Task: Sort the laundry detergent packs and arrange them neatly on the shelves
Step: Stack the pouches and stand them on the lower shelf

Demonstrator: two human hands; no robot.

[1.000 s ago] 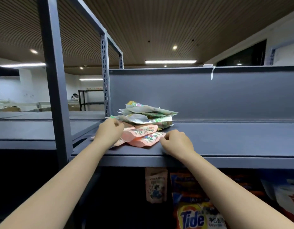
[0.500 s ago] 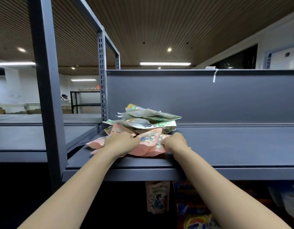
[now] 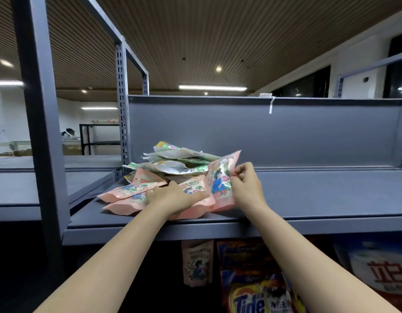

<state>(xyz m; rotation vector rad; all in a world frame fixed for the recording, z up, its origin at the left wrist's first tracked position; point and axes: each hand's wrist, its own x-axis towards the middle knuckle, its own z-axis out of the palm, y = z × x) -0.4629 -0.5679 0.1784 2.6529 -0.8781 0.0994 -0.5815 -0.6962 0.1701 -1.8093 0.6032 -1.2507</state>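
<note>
Hands sorting pink detergent packs on the grey shelf

Left hand presses flat on pink packs at 9 o'clock; right hand pinches one upright pink pack; green-white packs piled behind.

A grey metal shelf with a raised back panel is seen from its front edge. Toward its left end, at about nine o'clock from the shelf's middle, a loose heap of detergent packs is laid directly on the board: pink packs lie flat at the front, some overhanging toward the left edge, and white and green packs are piled behind them at twelve o'clock. Their printed labels are probably too blurred to be read.
</note>
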